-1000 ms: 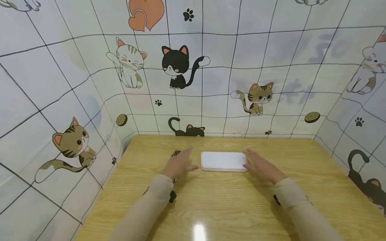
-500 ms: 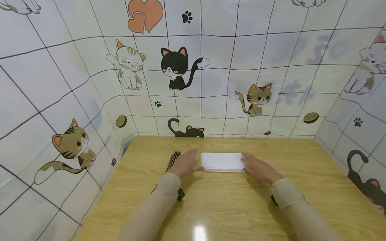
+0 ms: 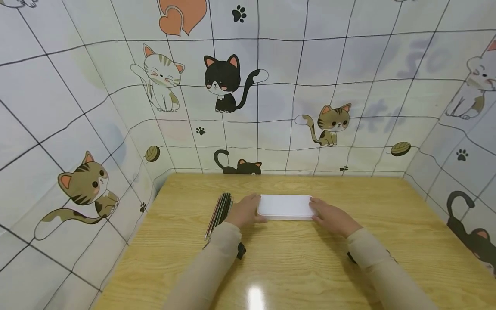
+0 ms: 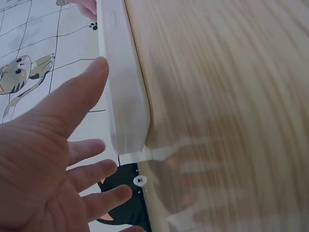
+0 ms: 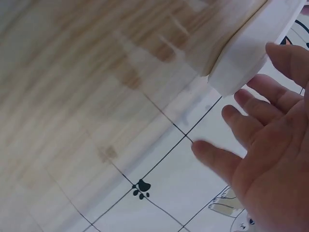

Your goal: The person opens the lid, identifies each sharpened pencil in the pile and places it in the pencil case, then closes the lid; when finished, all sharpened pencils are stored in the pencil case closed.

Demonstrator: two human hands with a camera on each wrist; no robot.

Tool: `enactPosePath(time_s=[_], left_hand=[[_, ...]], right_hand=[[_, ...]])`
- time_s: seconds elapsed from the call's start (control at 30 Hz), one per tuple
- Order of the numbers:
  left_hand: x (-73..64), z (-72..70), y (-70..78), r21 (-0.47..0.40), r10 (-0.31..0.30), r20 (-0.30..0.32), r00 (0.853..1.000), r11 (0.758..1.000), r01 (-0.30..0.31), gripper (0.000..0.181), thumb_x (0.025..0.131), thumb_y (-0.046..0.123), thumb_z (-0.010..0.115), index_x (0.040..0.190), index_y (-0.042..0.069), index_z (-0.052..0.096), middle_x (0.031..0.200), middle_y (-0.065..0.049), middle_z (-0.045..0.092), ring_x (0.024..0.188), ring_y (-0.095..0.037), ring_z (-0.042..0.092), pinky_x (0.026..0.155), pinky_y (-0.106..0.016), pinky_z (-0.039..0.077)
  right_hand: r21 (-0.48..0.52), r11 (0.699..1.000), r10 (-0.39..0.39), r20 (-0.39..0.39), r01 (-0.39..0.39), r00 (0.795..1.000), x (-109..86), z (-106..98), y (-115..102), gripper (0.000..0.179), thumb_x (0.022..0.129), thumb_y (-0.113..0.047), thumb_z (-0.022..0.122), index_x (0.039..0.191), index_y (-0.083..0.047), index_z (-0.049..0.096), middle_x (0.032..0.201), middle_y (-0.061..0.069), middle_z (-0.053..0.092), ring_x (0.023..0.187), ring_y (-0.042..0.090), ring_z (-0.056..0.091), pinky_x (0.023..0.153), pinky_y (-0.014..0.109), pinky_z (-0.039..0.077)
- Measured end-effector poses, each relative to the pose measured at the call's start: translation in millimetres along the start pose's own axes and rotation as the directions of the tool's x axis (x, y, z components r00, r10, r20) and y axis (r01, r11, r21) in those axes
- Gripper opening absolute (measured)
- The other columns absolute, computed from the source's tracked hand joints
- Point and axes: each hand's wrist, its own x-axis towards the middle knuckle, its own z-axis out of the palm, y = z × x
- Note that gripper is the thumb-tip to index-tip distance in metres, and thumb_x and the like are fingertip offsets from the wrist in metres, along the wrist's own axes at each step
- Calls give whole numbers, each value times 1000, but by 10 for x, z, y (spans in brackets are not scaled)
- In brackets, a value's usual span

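Observation:
A white oblong box (image 3: 286, 206) with rounded corners lies flat on the wooden table, between my two hands. At its left end is my left hand (image 3: 246, 211); in the left wrist view its thumb (image 4: 72, 99) reaches to the box's long side, fingers spread and fairly straight. My right hand (image 3: 335, 218) is at the other end, thumb in front and fingertips over the corner. The right wrist view shows those fingers (image 5: 217, 159) loosely extended beside the box end (image 5: 241, 63). Whether either hand bears firmly on the box cannot be made out.
Left of my left hand, several thin dark pencils (image 3: 219, 215) lie in a bundle, partly hidden by the sleeve. The table (image 3: 294, 267) ends at a cloth backdrop (image 3: 283, 142) printed with cats and grid lines, which rises at the back and both sides.
My left hand has moved right to the box's left end, uncovering more of the pencils. My right hand has shifted slightly left at the right end. The box stays about in place.

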Motion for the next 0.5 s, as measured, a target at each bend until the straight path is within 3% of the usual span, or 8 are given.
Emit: enactPosePath(time_s=[0.13,0.23,0.33,0.43,0.5], left_hand=[[-24,-18,45,-60,-31,21,999,998,32,87,85,45,81,154,11,42,163,-11,32,147,-29,36,114,-48,37],[-6,-15,53,-96,-32,23,999,995,34,87,85,40,83,155,9,41,164,-11,31,149,-29,33,117,-45,33],[53,36,35,-111,-31,10,999,993,32,89,83,39,85,154,8,41,163,-10,34,147,-27,35,116,-44,35],[106,100,-7,-149,-41,1,999,988,41,88,81,39,87,150,8,42,154,-10,44,139,-27,46,109,-45,44],[125,124,-44,-174,-56,7,998,983,57,85,80,38,88,147,10,43,147,-11,49,132,-27,52,103,-44,48]], right_hand=[[-124,992,-40,-36,35,999,36,-23,-69,32,98,-10,64,126,6,62,149,27,47,134,45,48,103,68,40],[-213,974,-89,-54,76,995,79,-10,-72,22,94,-11,68,111,3,64,143,27,53,124,43,57,97,60,49],[-276,956,-122,-66,99,990,112,13,-47,34,91,-13,71,117,8,63,138,29,57,117,42,62,91,52,54],[-282,955,-117,-71,93,991,145,33,-57,47,89,-11,72,130,8,60,136,28,59,108,41,67,85,49,56],[-279,955,-123,-69,99,990,171,37,-98,47,88,-10,73,130,5,60,135,28,59,99,41,69,81,49,57]])
